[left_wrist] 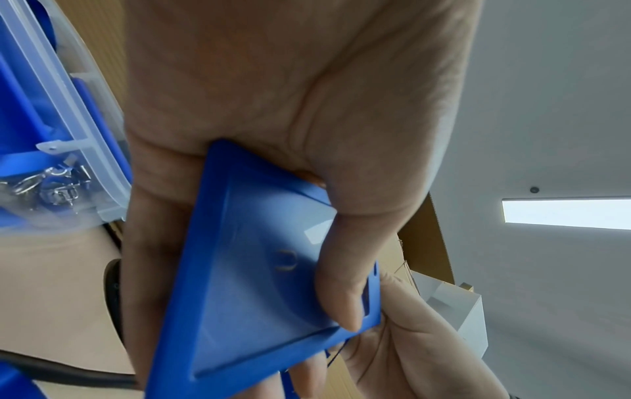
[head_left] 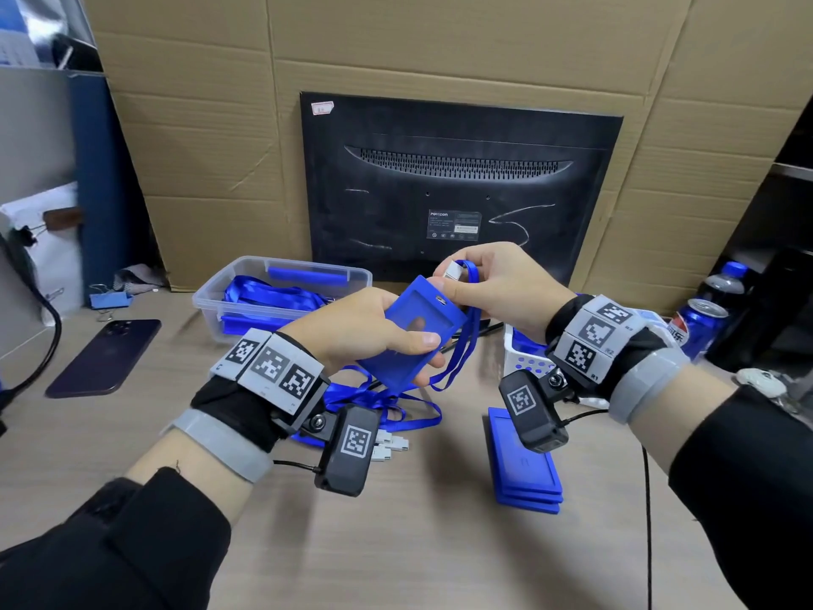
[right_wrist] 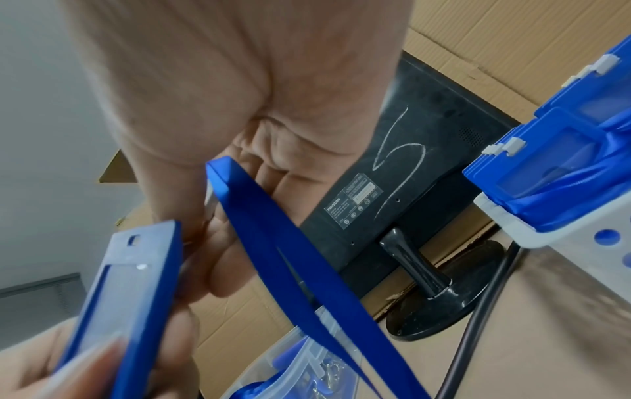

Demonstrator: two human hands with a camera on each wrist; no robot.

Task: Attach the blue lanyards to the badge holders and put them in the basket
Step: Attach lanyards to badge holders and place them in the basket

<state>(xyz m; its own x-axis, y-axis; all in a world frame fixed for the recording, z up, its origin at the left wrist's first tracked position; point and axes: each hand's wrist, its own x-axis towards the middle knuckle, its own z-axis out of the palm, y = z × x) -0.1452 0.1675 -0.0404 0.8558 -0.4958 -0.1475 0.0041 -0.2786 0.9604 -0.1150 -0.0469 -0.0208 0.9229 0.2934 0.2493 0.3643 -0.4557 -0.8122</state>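
My left hand [head_left: 374,332] grips a blue badge holder [head_left: 413,332] above the desk, thumb across its front face [left_wrist: 259,270]. My right hand [head_left: 492,284] pinches the white clip [head_left: 453,271] of a blue lanyard [head_left: 466,341] at the holder's slotted top edge [right_wrist: 133,240]. The strap [right_wrist: 307,270] hangs down in a loop from that hand. The white basket [head_left: 519,358] with blue dots stands behind my right wrist, and badge holders with lanyards lie in it [right_wrist: 563,167]. Loose lanyards [head_left: 396,407] lie on the desk below my left hand.
A stack of blue badge holders [head_left: 523,464] lies on the desk at centre right. A clear tub [head_left: 272,297] of lanyards and holders stands at the back left, before a black monitor [head_left: 457,191]. A phone [head_left: 105,358] lies left; a bottle and a can [head_left: 699,323] stand right.
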